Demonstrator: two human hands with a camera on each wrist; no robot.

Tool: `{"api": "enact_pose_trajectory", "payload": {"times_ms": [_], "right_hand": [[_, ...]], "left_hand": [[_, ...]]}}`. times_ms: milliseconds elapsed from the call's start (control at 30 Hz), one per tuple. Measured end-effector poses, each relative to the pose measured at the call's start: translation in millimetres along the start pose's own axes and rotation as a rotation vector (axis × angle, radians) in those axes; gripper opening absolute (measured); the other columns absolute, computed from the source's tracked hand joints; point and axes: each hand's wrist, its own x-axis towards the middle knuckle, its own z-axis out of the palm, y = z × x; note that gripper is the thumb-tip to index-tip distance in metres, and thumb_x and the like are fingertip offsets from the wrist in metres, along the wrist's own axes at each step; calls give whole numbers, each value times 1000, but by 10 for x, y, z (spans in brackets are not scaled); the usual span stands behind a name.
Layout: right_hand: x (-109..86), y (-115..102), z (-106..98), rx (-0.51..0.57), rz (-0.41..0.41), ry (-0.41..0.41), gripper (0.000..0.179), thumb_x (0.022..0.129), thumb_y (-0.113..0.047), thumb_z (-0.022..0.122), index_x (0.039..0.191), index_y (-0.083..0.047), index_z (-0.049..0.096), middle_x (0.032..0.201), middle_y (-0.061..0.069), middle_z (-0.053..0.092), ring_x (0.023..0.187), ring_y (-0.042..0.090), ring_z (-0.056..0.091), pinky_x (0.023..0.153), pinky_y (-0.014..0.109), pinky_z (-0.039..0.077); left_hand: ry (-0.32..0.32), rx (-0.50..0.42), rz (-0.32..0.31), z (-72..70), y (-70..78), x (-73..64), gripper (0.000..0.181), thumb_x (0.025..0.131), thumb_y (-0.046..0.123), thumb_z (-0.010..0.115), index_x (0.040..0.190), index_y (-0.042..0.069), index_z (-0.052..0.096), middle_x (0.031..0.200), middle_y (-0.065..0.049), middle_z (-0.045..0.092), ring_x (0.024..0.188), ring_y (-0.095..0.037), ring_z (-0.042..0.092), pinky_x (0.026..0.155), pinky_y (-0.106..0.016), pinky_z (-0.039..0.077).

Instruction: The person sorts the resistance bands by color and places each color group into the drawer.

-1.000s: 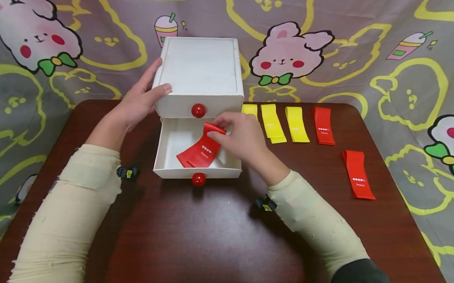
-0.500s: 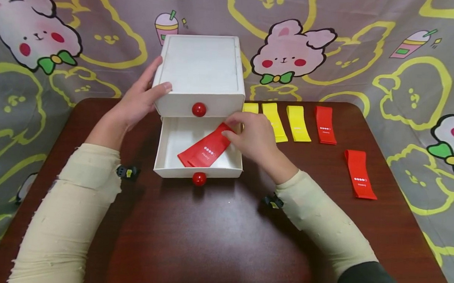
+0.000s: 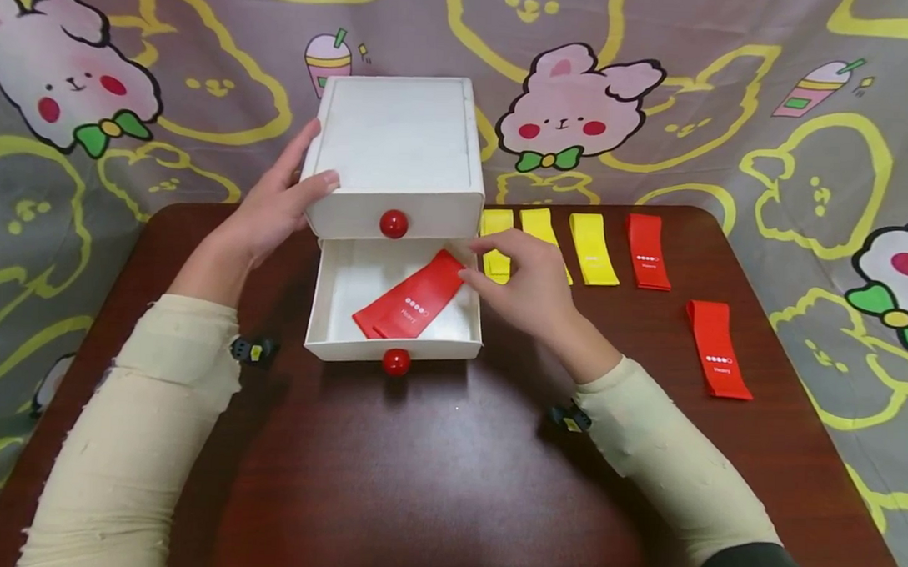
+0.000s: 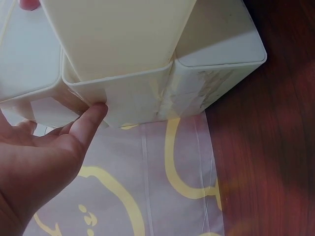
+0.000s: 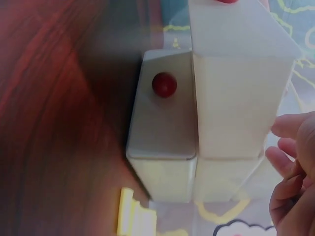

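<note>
A white drawer cabinet (image 3: 399,136) stands on the table, its middle drawer (image 3: 392,348) pulled out. Inside that drawer a folded red resistance band (image 3: 416,303), printed "Heavy", lies slantwise with its upper end at the right wall. My left hand (image 3: 273,198) holds the cabinet's left side, thumb on the top edge; in the left wrist view a fingertip presses the side by the drawer. My right hand (image 3: 529,278) hovers at the drawer's right edge, thumb and forefinger parted, thumb tip close by the band's end. In the right wrist view nothing shows between those fingers.
Behind the right hand, several yellow bands (image 3: 594,251) lie in a row along the table's back edge. Two more red bands are on the right, one at the back (image 3: 648,253) and another red band (image 3: 718,351) nearer. A patterned curtain (image 3: 693,92) hangs behind the table.
My right hand has drawn the red band's upper end rightward in the drawer, let go of it and moved a little right. The left hand has stayed on the cabinet.
</note>
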Motion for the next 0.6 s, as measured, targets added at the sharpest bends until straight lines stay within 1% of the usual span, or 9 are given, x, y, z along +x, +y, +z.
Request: {"api": "enact_pose_trajectory", "payload": {"times_ms": [133,233,400,500,600], "right_hand": [[-121,106,-134,40,-5,47,36,80,-23,86,111,-8,76,104,1,73,66,14,52,57,29,44],[-215,214,-259,73,7,71,35,79,-21,86,111,-9,76,103,0,73,60,14,48,54,28,42],[-379,410,-474,112,73,108,35,78,-15,87,111,-10,77,101,-2,73,58,13,44,53,26,39],[-477,488,-604,110,122,128,35,77,-7,87,110,-6,76,99,3,73,54,12,41,51,25,37],[-565,565,-732,99,183,138,36,76,0,85,111,-2,74,100,9,72,48,14,34,48,26,34]], "left_hand": [[2,-16,7,-9,-13,-6,73,99,45,56,155,54,10,164,-5,14,141,-32,28,108,-63,28],[-2,-22,19,-14,-13,-12,74,100,43,56,156,53,10,163,-5,15,139,-33,30,107,-63,29],[-5,-12,17,-6,-11,-14,73,100,43,56,156,53,10,164,-4,14,140,-33,29,107,-62,29],[-5,-6,14,1,-13,-16,73,100,44,56,155,54,10,164,-3,14,141,-33,29,108,-62,29],[-5,-3,19,8,-10,-20,73,100,44,56,155,54,10,164,-3,14,141,-33,28,107,-62,29]]}}
